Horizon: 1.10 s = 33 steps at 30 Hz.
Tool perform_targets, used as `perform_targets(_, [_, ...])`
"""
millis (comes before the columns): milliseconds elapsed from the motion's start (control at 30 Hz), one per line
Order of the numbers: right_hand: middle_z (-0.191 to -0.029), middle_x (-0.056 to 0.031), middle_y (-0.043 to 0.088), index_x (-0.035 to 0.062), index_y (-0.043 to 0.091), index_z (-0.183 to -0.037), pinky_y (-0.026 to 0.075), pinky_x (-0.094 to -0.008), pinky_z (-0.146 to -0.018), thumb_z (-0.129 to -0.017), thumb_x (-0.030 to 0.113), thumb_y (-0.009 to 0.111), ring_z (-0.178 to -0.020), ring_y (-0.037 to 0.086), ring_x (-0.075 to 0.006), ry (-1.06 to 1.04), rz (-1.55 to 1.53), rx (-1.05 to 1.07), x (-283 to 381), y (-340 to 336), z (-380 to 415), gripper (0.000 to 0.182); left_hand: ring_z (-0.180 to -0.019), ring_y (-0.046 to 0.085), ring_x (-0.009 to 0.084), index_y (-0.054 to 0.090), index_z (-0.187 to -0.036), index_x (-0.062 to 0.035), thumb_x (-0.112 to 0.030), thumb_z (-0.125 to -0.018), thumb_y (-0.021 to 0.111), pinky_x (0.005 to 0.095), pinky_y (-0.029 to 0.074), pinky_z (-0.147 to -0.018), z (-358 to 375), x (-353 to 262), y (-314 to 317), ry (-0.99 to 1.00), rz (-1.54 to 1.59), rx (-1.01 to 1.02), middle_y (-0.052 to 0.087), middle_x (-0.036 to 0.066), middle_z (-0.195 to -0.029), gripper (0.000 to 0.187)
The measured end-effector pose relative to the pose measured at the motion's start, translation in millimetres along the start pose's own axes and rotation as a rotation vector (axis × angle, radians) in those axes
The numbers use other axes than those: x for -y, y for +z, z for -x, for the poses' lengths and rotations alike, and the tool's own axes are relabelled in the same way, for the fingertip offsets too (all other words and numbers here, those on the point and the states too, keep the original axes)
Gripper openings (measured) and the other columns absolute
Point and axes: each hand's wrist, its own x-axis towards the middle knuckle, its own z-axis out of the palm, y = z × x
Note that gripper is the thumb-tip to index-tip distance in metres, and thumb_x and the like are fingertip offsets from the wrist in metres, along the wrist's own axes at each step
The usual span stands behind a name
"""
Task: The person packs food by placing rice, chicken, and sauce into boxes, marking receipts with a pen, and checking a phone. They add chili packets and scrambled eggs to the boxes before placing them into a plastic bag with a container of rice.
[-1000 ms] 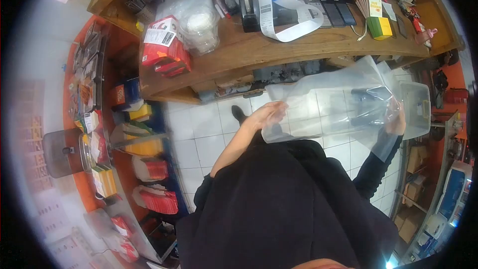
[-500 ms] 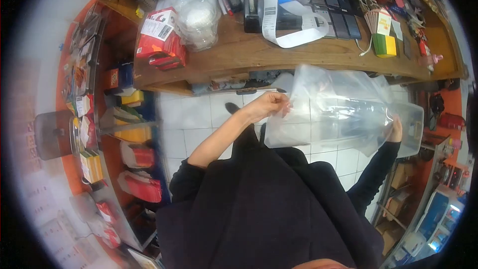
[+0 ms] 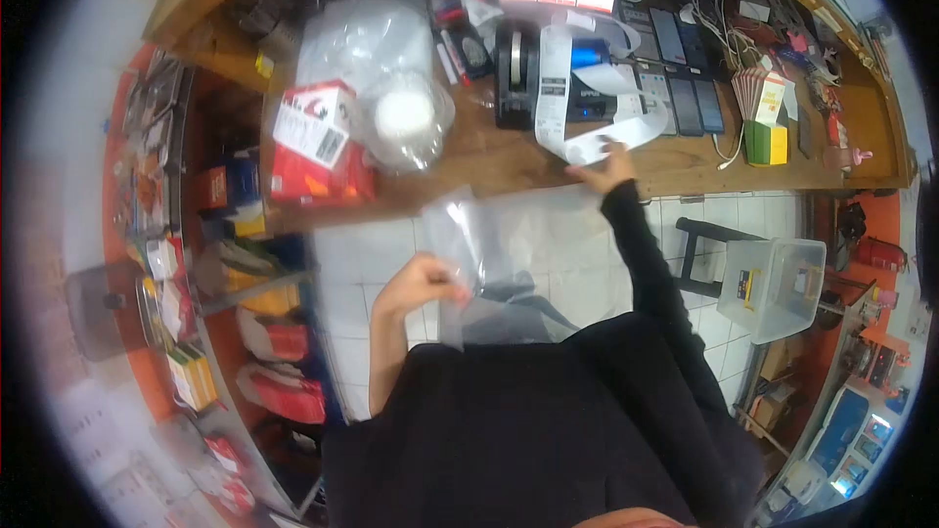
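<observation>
My left hand (image 3: 421,286) is closed on the left edge of a clear plastic bag (image 3: 528,244). The bag hangs in front of my body, below the table edge, with the floor showing through it. My right hand (image 3: 611,172) reaches over the front edge of the wooden table, thumb and forefinger spread at the lower loop of a white paper label strip (image 3: 553,88). Its fingertips meet the strip's edge; no firm grip shows. Behind the strip stands a black label printer (image 3: 592,106).
Left on the table (image 3: 479,152) are a red packet (image 3: 313,171) and a clear-wrapped white roll (image 3: 404,115). Several phones (image 3: 694,103) and a yellow-green box (image 3: 765,142) lie right. A clear plastic bin (image 3: 787,284) and a black stool (image 3: 690,249) stand at floor level, right.
My right hand has left the bag's right side and moved up and left to the label strip. My left hand, still on the bag, has come down and left. The view has shifted.
</observation>
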Motion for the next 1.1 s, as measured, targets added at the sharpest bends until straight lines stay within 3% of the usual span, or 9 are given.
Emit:
perform_targets(300, [-0.061,-0.0154,0.058,0.0075,0.063,-0.066,0.044,-0.0340,-0.060,-0.055,0.033,0.064,-0.057,0.055,-0.0253,-0.210,0.601,0.928,-60,-85,-180,0.027,-0.069,0.053,0.0105,0.055,-0.077,-0.0005,-0.006,-0.068,0.065,0.0249,0.042,-0.063,-13,-9,-56,-0.284,-0.217,0.035,0.056,0.002,-0.073,0.014])
perform_targets(367, [-0.083,-0.0185,0.058,0.0013,0.058,-0.092,0.045,-0.0364,-0.070,-0.060,0.029,0.065,-0.078,0.056,-0.0302,0.196,0.717,0.271,-9,-157,-219,0.043,-0.069,0.052,0.0100,0.055,-0.079,-0.0007,-0.008,-0.069,0.064,0.0242,0.042,-0.063,-29,-12,-48,-0.266,-0.119,-0.057,0.055,0.002,-0.073,0.015])
perform_targets(433, [-0.114,-0.0265,0.038,-0.0003,0.044,-0.110,0.038,-0.0380,-0.083,-0.064,0.014,0.062,-0.100,0.043,-0.0385,-0.560,0.542,-0.638,-7,-176,-217,0.051,-0.069,0.052,0.0095,0.055,-0.081,-0.0008,-0.010,-0.071,0.063,0.0235,0.041,-0.063,-46,-12,-37,-0.248,-0.017,-0.157,0.055,0.001,-0.074,0.016])
perform_targets(567, [-0.102,-0.0209,0.043,0.0024,0.046,-0.096,0.037,-0.0412,-0.077,-0.063,0.007,0.061,-0.096,0.043,-0.0391,-0.475,0.212,-0.546,9,-128,-142,0.037,-0.072,0.053,0.0092,0.056,-0.084,-0.0004,-0.016,-0.077,0.057,0.0220,0.041,-0.068,-83,-5,-21,-0.153,0.135,-0.094,0.056,0.002,-0.076,0.017])
perform_targets(667, [-0.065,-0.0164,0.058,0.0056,0.061,-0.073,0.043,-0.0387,-0.066,-0.068,0.046,0.057,-0.074,0.057,-0.0316,0.065,0.274,0.483,-32,-55,-114,0.041,-0.073,0.054,0.0096,0.056,-0.085,0.0004,-0.015,-0.076,0.057,0.0219,0.041,-0.070,-98,-7,4,-0.168,0.149,-0.179,0.058,0.004,-0.079,0.017])
perform_targets(767, [-0.085,-0.0203,0.056,0.0000,0.058,-0.086,0.042,-0.0364,-0.074,-0.063,0.056,0.058,-0.087,0.053,-0.0326,0.191,0.342,0.410,-77,-16,-132,0.061,-0.066,0.052,0.0086,0.056,-0.081,0.0001,-0.009,-0.074,0.059,0.0209,0.041,-0.064,-110,-6,36,-0.136,0.270,-0.293,0.057,0.003,-0.073,0.011])
perform_targets(833, [-0.108,-0.0207,0.045,-0.0021,0.044,-0.107,0.041,-0.0367,-0.077,-0.062,0.048,0.065,-0.103,0.043,-0.0296,-0.388,-0.106,0.134,-114,6,-155,0.070,-0.070,0.054,0.0089,0.057,-0.082,0.0006,-0.010,-0.075,0.058,0.0215,0.042,-0.068,-120,-1,54,-0.103,0.228,-0.398,0.059,0.004,-0.075,0.013])
perform_targets(1000, [-0.106,-0.0180,0.041,-0.0012,0.013,-0.120,0.048,-0.0351,-0.072,-0.056,0.006,0.074,-0.090,0.052,-0.0261,0.026,-1.305,0.292,-15,-34,-201,0.089,-0.064,0.051,0.0059,0.057,-0.077,-0.0016,-0.009,-0.072,0.062,0.0199,0.039,-0.061,-154,4,112,0.046,0.325,-0.641,0.057,0.001,-0.070,0.010])
perform_targets(1100, [-0.090,-0.0187,0.049,-0.0055,0.022,-0.114,0.048,-0.0316,-0.061,-0.056,0.011,0.072,-0.078,0.054,-0.0248,0.198,-0.762,0.300,-10,4,-266,0.078,-0.060,0.048,0.0048,0.055,-0.073,-0.0034,-0.008,-0.070,0.064,0.0197,0.037,-0.056,-170,9,146,0.092,0.373,-0.824,0.055,-0.001,-0.066,0.011])
